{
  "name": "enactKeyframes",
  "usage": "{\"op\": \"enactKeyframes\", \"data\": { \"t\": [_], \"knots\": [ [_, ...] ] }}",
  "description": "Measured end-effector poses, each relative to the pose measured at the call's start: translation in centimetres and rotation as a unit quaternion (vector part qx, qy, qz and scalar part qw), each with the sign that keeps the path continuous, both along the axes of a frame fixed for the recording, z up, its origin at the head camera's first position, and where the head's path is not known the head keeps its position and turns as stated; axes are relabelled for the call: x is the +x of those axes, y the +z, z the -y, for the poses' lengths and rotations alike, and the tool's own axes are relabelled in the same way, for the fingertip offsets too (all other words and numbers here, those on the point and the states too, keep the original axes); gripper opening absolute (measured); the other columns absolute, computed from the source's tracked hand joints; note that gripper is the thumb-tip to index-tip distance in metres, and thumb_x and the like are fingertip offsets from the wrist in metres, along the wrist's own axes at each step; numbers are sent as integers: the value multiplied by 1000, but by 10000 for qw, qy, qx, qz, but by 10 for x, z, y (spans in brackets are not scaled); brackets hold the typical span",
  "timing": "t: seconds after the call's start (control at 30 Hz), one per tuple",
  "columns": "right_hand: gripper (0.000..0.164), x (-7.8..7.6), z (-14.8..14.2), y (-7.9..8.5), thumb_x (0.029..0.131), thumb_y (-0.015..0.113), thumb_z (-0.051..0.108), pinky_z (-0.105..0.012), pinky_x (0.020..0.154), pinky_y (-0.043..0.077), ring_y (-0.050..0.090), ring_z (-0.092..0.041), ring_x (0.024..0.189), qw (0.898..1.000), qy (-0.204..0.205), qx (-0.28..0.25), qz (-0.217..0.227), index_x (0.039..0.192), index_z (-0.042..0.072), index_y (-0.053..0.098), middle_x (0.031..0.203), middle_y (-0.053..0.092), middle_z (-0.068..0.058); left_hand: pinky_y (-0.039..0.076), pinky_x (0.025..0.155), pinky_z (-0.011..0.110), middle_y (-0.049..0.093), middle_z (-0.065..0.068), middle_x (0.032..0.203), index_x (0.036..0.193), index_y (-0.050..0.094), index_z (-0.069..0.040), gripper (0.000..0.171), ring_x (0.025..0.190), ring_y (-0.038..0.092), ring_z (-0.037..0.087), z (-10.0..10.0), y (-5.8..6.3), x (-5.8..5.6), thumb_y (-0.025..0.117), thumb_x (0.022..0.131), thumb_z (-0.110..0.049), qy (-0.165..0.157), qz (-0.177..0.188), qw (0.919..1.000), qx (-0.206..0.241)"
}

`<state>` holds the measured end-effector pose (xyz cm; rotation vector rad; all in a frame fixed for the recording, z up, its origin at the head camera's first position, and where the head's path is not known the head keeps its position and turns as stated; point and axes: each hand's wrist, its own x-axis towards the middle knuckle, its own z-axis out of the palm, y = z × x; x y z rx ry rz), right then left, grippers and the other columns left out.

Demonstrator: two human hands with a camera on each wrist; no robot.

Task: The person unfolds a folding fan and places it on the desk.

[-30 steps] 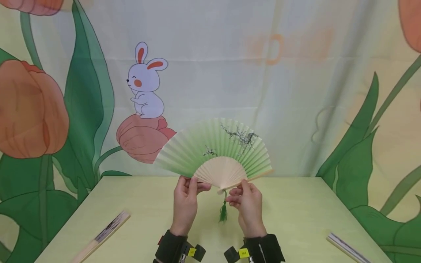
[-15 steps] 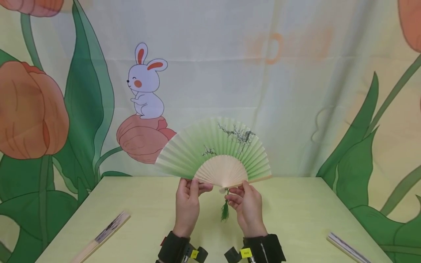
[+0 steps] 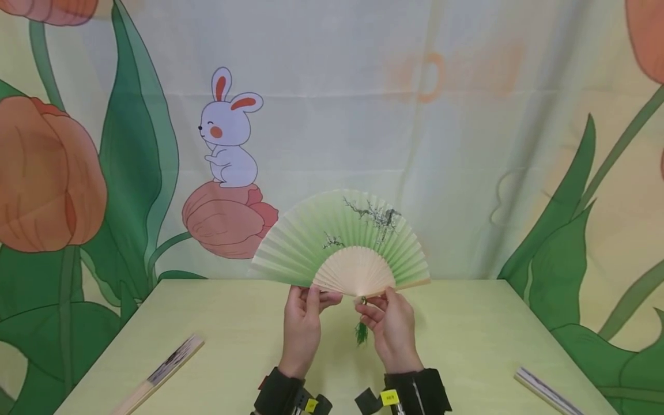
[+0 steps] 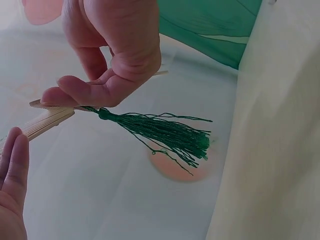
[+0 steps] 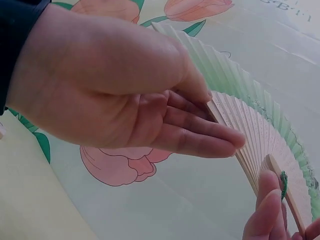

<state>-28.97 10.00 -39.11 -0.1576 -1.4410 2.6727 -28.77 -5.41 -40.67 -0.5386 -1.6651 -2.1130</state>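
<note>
Both hands hold an unfolded green hand fan (image 3: 358, 268) upright above the table, in the middle of the head view. It has pale slats and a dark blossom branch printed on its pleated leaf. My left hand (image 3: 302, 334) pinches the left end, thumb in front and fingers behind. At the right end, my right hand (image 3: 396, 331) grips the guard stick between thumb and fingers, close to the pivot. A green tassel (image 4: 160, 132) hangs from the pivot beside the right fingers. In the right wrist view the left hand's fingers (image 5: 210, 137) lie along the slats.
A folded fan (image 3: 161, 372) lies slanted on the pale yellow table (image 3: 233, 323) at the left. Another folded fan (image 3: 547, 389) lies at the lower right, partly cut off. Behind the table hangs a cloth (image 3: 332, 132) printed with tulips and a rabbit.
The fan has shifted slightly right and down, still spread. My left hand has moved right with it, nearer the right hand. The tassel has swung a little right.
</note>
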Motion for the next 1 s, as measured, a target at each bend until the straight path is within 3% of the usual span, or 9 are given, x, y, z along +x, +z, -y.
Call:
{"op": "enactKeyframes", "data": {
  "t": [0.17,0.47,0.77,1.0],
  "knots": [
    [31,2,-1,1,108,33,25,-24,61,54,68,-14,66,9999,-43,110,-46,125,-1,39,94,58,-9,53,90,38,62,20,107,133,40,-3,33,95,67,30,-1,-1,-1,45,105,-21,-36,-81,9999,49],
    [30,-2,-1,-4,108,30,25,-24,59,54,68,-13,65,9999,-3,91,-61,123,0,38,89,61,-7,53,88,38,61,22,106,132,39,-1,33,95,66,30,-1,-2,-1,42,106,-21,-87,-99,9999,48],
    [32,-6,4,-13,109,29,24,-25,60,55,69,-15,67,9999,-41,160,21,128,-2,34,96,60,-12,54,87,38,62,19,106,133,41,-5,30,93,66,29,8,-9,-10,44,106,-17,135,408,9990,-91],
    [34,-10,4,-22,108,29,23,-25,61,55,68,-15,65,9993,-181,283,132,129,-3,32,96,60,-12,55,85,37,61,19,109,131,43,-2,28,90,65,27,13,-16,-17,46,103,-6,351,798,9959,224]
  ]
}}
